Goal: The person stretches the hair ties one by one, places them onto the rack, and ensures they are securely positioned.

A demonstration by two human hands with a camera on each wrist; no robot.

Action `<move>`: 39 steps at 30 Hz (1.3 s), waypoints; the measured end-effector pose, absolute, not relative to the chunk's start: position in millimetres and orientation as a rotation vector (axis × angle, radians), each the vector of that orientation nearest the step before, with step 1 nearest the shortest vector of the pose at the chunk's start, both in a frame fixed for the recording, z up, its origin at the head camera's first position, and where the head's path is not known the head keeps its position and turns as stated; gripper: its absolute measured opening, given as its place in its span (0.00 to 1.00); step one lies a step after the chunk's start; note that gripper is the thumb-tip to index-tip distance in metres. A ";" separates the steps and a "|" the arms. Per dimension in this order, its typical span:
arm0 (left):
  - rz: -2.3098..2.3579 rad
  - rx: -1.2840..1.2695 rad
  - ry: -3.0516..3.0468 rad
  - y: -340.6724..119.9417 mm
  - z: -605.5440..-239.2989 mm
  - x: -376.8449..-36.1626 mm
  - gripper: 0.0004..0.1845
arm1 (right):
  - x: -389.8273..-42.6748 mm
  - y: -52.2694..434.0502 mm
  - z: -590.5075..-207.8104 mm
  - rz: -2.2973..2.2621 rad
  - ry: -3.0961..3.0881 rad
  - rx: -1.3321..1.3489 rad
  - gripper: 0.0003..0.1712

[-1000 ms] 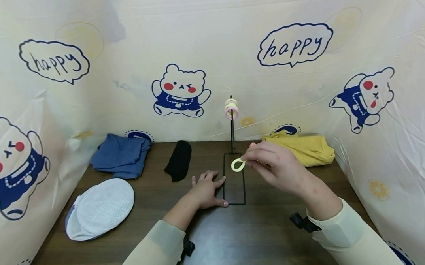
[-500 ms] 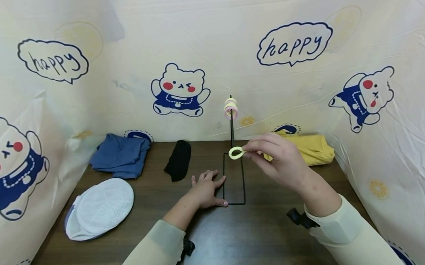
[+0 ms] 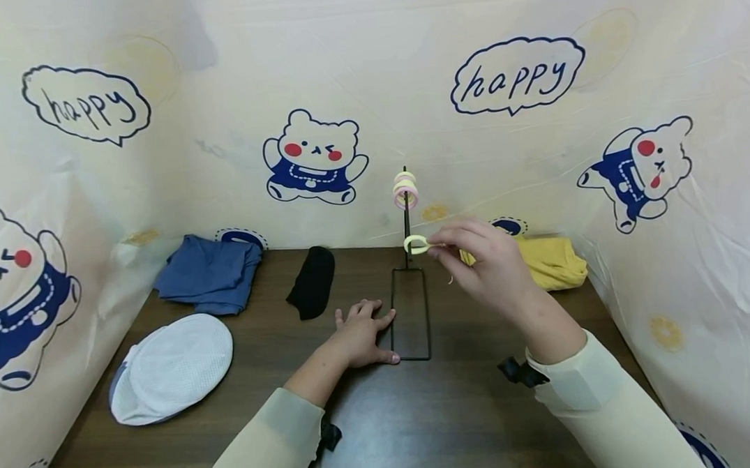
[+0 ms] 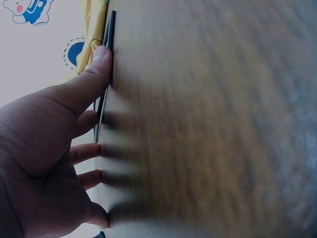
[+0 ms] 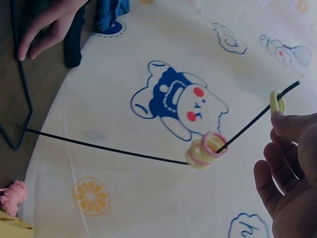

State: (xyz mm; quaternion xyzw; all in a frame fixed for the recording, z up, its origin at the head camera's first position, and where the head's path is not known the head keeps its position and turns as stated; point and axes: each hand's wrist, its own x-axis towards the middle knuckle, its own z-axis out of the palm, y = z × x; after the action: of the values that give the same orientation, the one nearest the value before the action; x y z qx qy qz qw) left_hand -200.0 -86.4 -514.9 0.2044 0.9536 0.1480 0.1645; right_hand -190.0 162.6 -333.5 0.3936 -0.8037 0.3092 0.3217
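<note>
My right hand (image 3: 491,265) pinches a pale yellow hair tie (image 5: 273,104) between thumb and fingers. In the right wrist view the hair tie encircles the rod (image 5: 253,120) of a black wire stand near its free tip. Several pink and yellow hair ties (image 3: 404,184) hang together farther back on that rod, at the upright's top. My left hand (image 3: 359,338) lies on the table with its fingers spread, beside the stand's rectangular base (image 3: 427,315). Its thumb rests on the base's near corner, and its fingertips touch the tabletop in the left wrist view.
Left of the stand lie a black sock (image 3: 314,282), a folded blue cloth (image 3: 210,275) and a white cap (image 3: 180,368). A folded yellow cloth (image 3: 555,262) is behind my right hand, with a pink bundle (image 5: 13,197) beside it. Printed fabric walls (image 3: 510,172) enclose the table.
My right hand has risen and moved slightly away from me with the hair tie, bringing it onto the rod's tip. The left hand stays on the base.
</note>
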 end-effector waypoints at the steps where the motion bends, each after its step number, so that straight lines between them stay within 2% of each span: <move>1: 0.421 0.579 2.719 -87.1 -514.8 -200.3 0.53 | -193.6 162.0 -334.5 0.818 -2.116 1.024 0.11; 12: 0.449 0.586 2.715 -88.5 -513.7 -198.7 0.52 | -240.0 155.6 -349.5 0.910 -2.091 0.899 0.09; 20: 0.464 0.591 2.713 -89.0 -515.1 -198.7 0.52 | -260.1 146.7 -353.9 0.946 -2.115 0.796 0.09; 29: 0.456 0.591 2.711 -88.9 -513.3 -199.3 0.52 | -269.5 140.5 -357.2 1.004 -2.136 0.736 0.11; 39: 0.443 0.588 2.715 -88.9 -514.3 -199.5 0.52 | -259.0 147.0 -360.4 1.000 -2.134 0.728 0.11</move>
State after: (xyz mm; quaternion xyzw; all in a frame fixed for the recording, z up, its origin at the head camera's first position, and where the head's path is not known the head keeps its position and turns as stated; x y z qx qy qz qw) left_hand -199.5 -88.9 -514.3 0.2061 0.9521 0.1555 0.1637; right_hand -259.0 147.0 -360.4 0.2786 -0.8164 0.3825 0.3309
